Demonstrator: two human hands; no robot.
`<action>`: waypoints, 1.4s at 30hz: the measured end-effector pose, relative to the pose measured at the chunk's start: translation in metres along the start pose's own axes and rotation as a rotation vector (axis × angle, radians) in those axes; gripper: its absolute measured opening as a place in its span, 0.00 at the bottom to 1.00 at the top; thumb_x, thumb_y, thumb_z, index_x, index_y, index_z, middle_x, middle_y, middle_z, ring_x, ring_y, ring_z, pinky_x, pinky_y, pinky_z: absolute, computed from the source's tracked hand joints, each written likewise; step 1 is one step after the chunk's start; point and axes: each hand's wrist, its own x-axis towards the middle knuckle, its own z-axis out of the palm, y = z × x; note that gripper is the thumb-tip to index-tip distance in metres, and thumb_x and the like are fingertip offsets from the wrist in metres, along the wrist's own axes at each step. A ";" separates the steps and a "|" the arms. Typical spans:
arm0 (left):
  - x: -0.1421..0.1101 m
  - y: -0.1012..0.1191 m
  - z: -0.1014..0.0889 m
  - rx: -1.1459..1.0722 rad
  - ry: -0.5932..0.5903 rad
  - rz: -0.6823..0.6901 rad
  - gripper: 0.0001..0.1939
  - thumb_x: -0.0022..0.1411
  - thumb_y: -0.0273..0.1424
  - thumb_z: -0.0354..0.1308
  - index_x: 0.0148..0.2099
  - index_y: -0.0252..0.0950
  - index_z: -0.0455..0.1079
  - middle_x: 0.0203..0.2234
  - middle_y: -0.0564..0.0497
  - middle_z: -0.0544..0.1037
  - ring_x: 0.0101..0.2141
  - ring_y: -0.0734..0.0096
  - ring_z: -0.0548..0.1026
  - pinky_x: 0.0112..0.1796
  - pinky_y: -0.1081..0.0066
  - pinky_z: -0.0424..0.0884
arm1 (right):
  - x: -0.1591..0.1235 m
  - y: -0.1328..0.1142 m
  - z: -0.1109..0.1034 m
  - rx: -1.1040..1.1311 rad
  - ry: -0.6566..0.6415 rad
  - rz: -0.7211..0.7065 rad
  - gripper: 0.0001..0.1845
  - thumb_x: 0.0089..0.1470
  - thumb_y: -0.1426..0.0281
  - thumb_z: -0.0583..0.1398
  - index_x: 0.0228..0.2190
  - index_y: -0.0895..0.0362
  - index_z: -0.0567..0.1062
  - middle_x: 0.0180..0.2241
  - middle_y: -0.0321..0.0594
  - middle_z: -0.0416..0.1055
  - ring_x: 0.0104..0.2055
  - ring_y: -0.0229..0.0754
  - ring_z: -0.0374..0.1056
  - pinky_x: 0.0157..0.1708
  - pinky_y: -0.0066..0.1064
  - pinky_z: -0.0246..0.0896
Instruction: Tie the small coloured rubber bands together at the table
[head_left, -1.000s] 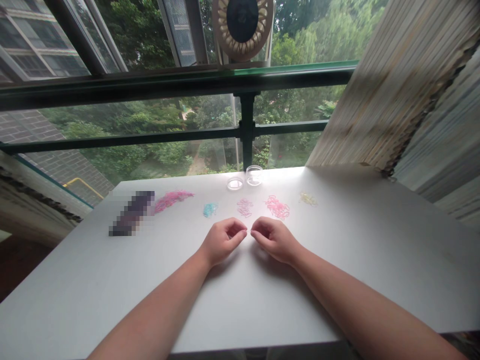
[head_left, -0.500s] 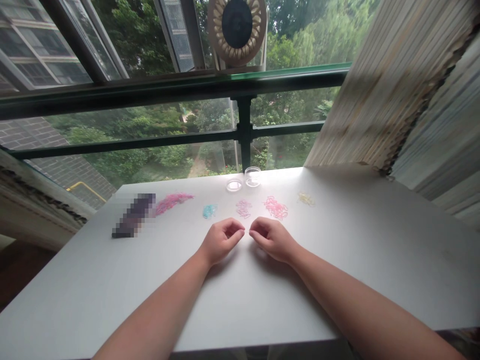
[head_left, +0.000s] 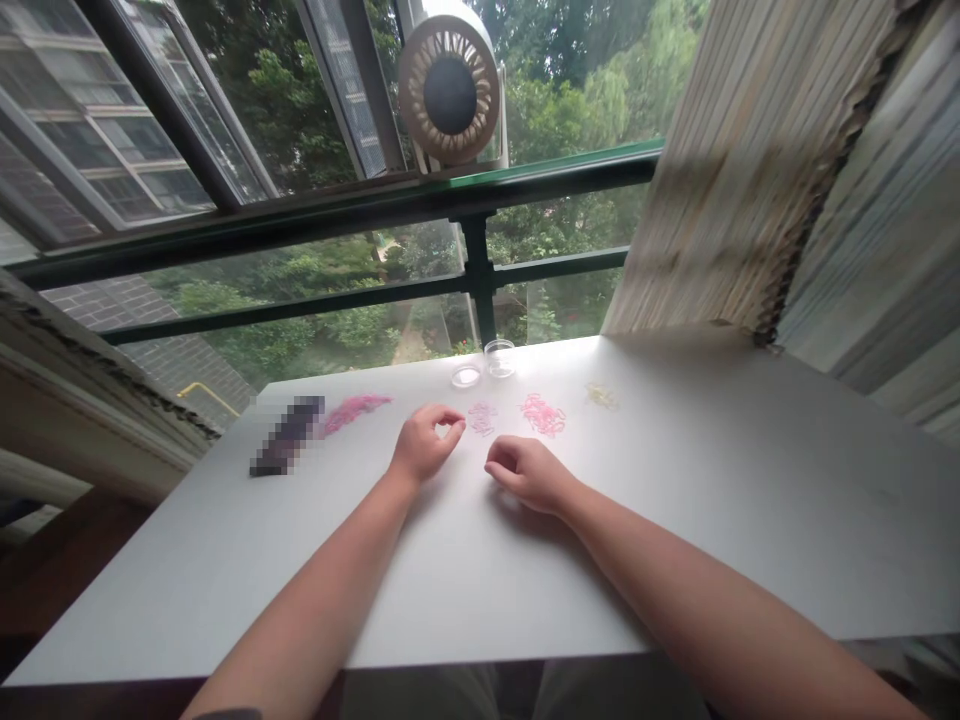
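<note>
My left hand (head_left: 421, 446) rests on the white table (head_left: 675, 520) with thumb and forefinger pinched; what they hold is too small to make out. It covers the spot where a blue pile of small rubber bands lay. My right hand (head_left: 527, 472) lies a little nearer to me with fingers curled inward, their contents hidden. Just beyond the hands lie a pale pink pile of bands (head_left: 481, 416), a brighter pink pile (head_left: 544, 414), a magenta pile (head_left: 357, 407) and a yellow pile (head_left: 601, 395).
A small clear jar (head_left: 499, 357) and its lid (head_left: 466, 376) stand at the table's far edge by the window rail. A dark blurred object (head_left: 289, 448) lies at the left. A round fan (head_left: 448, 88) sits on the rail above. Stacked boards lean at the right.
My left hand has moved forward and left, away from the right hand, onto the blue pile. The right hand stayed roughly in place. The camera view tilted and shifted left.
</note>
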 end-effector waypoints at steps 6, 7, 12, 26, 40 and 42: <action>0.033 -0.008 0.007 0.183 -0.110 0.027 0.08 0.53 0.32 0.54 0.31 0.37 0.74 0.30 0.49 0.77 0.34 0.66 0.72 0.38 0.69 0.66 | 0.000 0.000 0.000 0.002 -0.010 -0.007 0.03 0.48 0.72 0.57 0.24 0.58 0.69 0.21 0.32 0.66 0.23 0.32 0.58 0.24 0.25 0.52; 0.036 -0.008 0.009 0.192 -0.122 0.027 0.07 0.53 0.32 0.55 0.31 0.37 0.74 0.29 0.49 0.77 0.33 0.66 0.72 0.38 0.69 0.66 | 0.000 0.001 0.000 0.000 -0.012 -0.010 0.03 0.48 0.72 0.57 0.24 0.58 0.69 0.21 0.32 0.66 0.23 0.33 0.58 0.24 0.25 0.52; 0.046 -0.007 0.016 0.220 -0.156 0.028 0.08 0.52 0.31 0.55 0.31 0.37 0.75 0.29 0.49 0.77 0.32 0.65 0.72 0.36 0.69 0.66 | 0.000 0.000 0.000 -0.005 -0.030 -0.017 0.03 0.48 0.72 0.56 0.25 0.58 0.70 0.22 0.33 0.67 0.23 0.33 0.59 0.25 0.25 0.53; 0.052 -0.003 0.013 0.286 -0.244 -0.001 0.09 0.50 0.30 0.56 0.33 0.37 0.76 0.32 0.50 0.78 0.33 0.67 0.73 0.37 0.71 0.68 | 0.001 -0.001 0.000 -0.039 -0.050 -0.007 0.03 0.48 0.72 0.56 0.25 0.57 0.69 0.22 0.33 0.68 0.24 0.33 0.60 0.25 0.25 0.54; 0.036 -0.006 0.009 0.219 -0.295 -0.028 0.11 0.55 0.28 0.53 0.40 0.39 0.73 0.35 0.54 0.80 0.36 0.71 0.76 0.40 0.73 0.69 | 0.000 -0.003 0.000 -0.045 -0.057 -0.012 0.03 0.47 0.72 0.56 0.25 0.57 0.69 0.23 0.33 0.68 0.24 0.33 0.60 0.26 0.25 0.54; 0.033 -0.008 0.009 0.209 -0.294 -0.033 0.11 0.55 0.27 0.52 0.40 0.40 0.73 0.35 0.54 0.80 0.36 0.71 0.76 0.40 0.73 0.69 | 0.000 -0.003 0.000 -0.045 -0.060 -0.011 0.03 0.47 0.72 0.57 0.25 0.58 0.69 0.23 0.34 0.68 0.24 0.33 0.60 0.26 0.25 0.54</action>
